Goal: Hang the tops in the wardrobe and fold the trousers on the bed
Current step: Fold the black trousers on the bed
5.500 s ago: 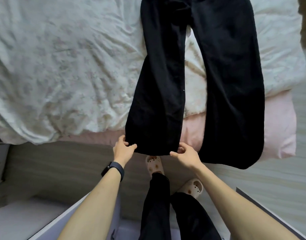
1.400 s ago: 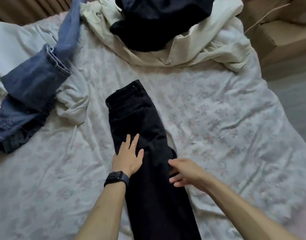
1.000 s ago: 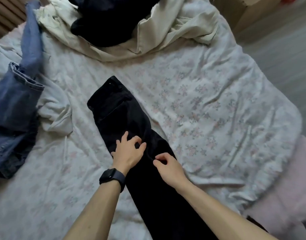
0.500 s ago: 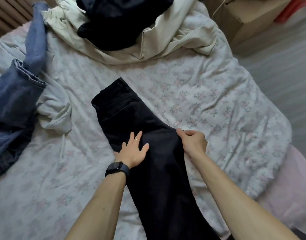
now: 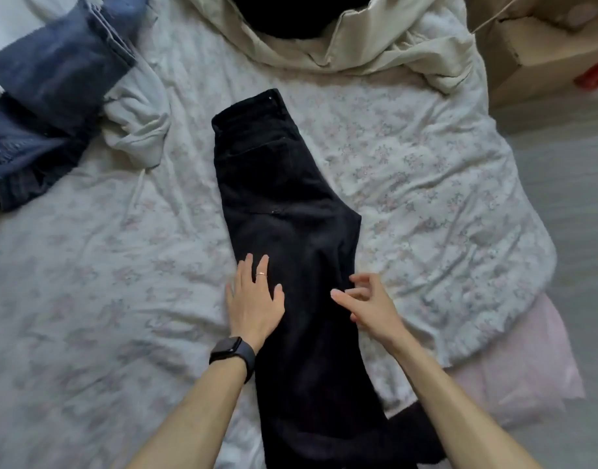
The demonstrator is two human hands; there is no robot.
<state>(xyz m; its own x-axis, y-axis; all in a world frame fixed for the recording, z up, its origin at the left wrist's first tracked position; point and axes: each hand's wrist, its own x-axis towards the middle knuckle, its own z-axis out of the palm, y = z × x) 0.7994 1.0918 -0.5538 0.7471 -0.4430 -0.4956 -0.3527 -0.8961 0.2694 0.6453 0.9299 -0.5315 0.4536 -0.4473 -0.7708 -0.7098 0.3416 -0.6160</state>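
Note:
Black trousers [image 5: 284, 198] lie folded lengthwise, one leg over the other, on the floral bed cover [image 5: 426, 184], waistband away from me and the legs running off the near edge. My left hand [image 5: 255, 299], with a ring and a black watch, presses flat on the left side of the thigh part. My right hand [image 5: 367, 302] rests on the right edge of the trousers with its fingers spread and slightly bent, holding nothing that I can see.
Blue jeans [image 5: 43, 96] lie crumpled at the far left beside a pale garment [image 5: 138, 126]. A cream garment [image 5: 375, 45] with dark clothing [image 5: 290, 18] on it sits at the head of the bed. Cardboard boxes [image 5: 544, 45] stand at the far right.
The trousers went from spread with both legs apart to folded lengthwise. My right hand let go of the right edge and slid down toward me; my left hand stays pressed flat.

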